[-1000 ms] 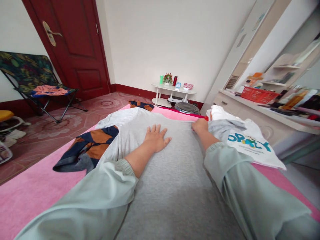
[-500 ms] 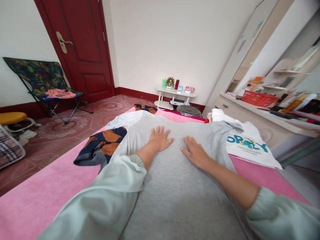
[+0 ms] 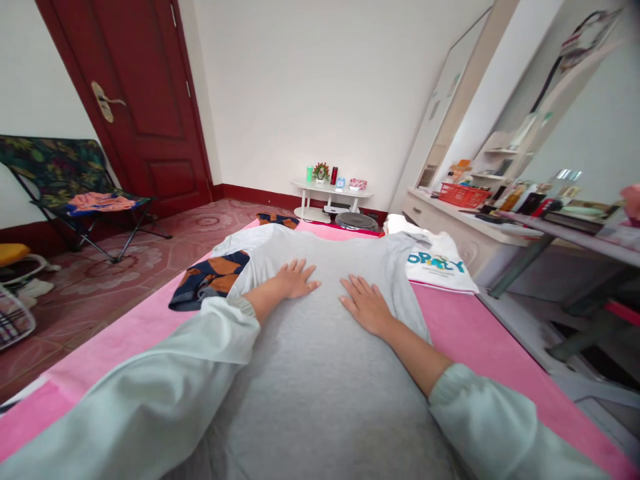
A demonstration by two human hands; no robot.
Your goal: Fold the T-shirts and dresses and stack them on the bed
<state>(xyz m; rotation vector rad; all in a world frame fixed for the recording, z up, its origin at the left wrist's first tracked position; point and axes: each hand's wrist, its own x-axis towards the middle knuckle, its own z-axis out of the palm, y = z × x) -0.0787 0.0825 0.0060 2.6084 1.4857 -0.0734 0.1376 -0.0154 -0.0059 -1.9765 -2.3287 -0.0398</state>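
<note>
Left hand [image 3: 295,281] and right hand [image 3: 369,308]: both open, palms down, gripping nothing, on the upper part of one grey shirt [image 3: 325,380]. Shirt: spread over a pink cover [image 3: 480,340], between a navy-and-orange garment [image 3: 213,275] and a white printed garment [image 3: 447,248]. Step, apparently: smoothing; next move calls for light, even pressure outward.

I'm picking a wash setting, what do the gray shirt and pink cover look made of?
Gray shirt: probably matte cotton jersey, from its faint mottling and soft folds. Pink cover: perhaps matte plush fleece, from its blotchy nap; fibers unclear.
</note>
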